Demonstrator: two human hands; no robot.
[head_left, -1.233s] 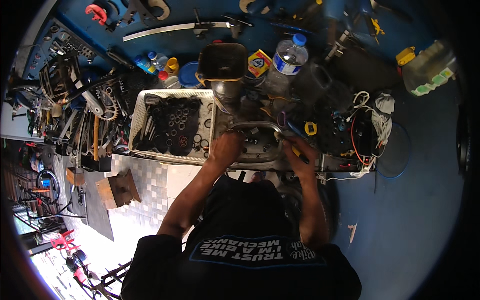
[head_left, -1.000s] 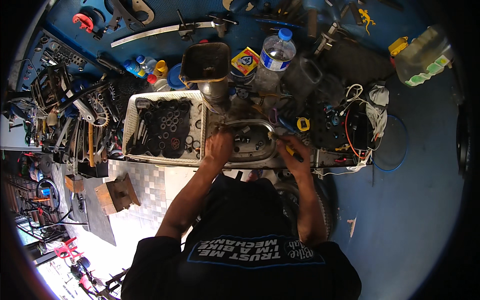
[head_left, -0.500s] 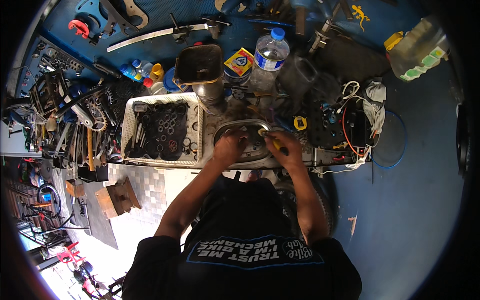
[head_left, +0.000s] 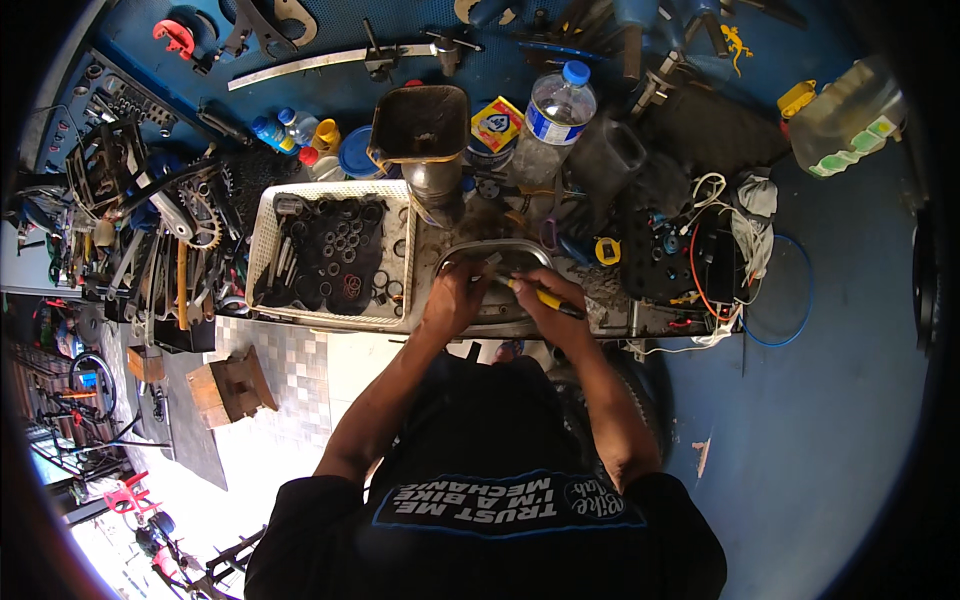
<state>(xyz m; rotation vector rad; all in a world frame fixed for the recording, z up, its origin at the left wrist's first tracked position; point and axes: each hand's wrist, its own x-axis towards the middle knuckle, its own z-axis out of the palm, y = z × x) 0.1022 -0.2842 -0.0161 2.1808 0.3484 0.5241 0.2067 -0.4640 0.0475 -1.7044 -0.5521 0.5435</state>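
Note:
Both of my hands work over an oval metal tray (head_left: 497, 243) at the bench's front edge. My left hand (head_left: 455, 297) is closed, and a small greyish part (head_left: 492, 259) shows at its fingertips; its kind cannot be made out. In my right hand (head_left: 548, 312) is a slim tool with a yellow and black handle (head_left: 560, 302). The tool's tip points left at the left hand's fingers, and whether it touches the part is unclear. My fingers hide much of the tray's inside.
Left of the tray, a white plastic basket (head_left: 412, 270) holds rings, bearings and small parts. Behind stand a dark-topped metal container (head_left: 437, 178) and a clear bottle (head_left: 545, 130). A yellow tape measure (head_left: 607, 251) lies right, near cables (head_left: 735, 225). Tools crowd the far left.
My right hand has shifted slightly left and lower, and the tool now lies flatter, its tip nearer my left hand. The whole view has shifted slightly.

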